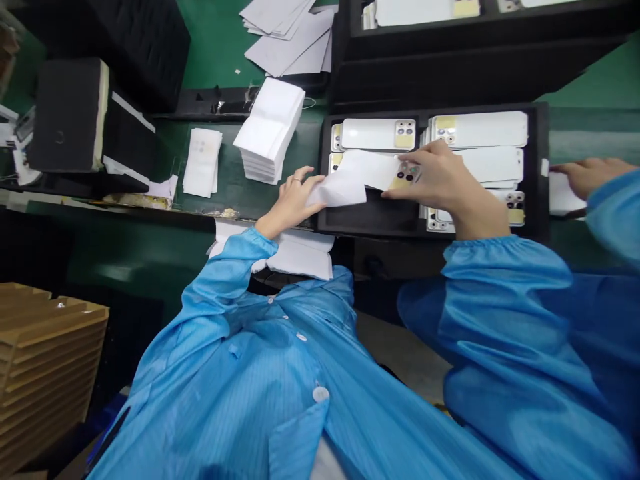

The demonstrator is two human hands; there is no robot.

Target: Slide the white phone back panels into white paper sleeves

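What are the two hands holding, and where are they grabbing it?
Both hold one white phone back cover in a white sleeve. The right hand pinches the camera end; the left hand grips the sleeve's loose end, above the black tray.

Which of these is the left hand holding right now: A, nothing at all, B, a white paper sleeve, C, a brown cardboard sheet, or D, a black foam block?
B: the left hand grips a white paper sleeve at the edge of the black tray, while the right hand holds a phone back cover at its mouth.
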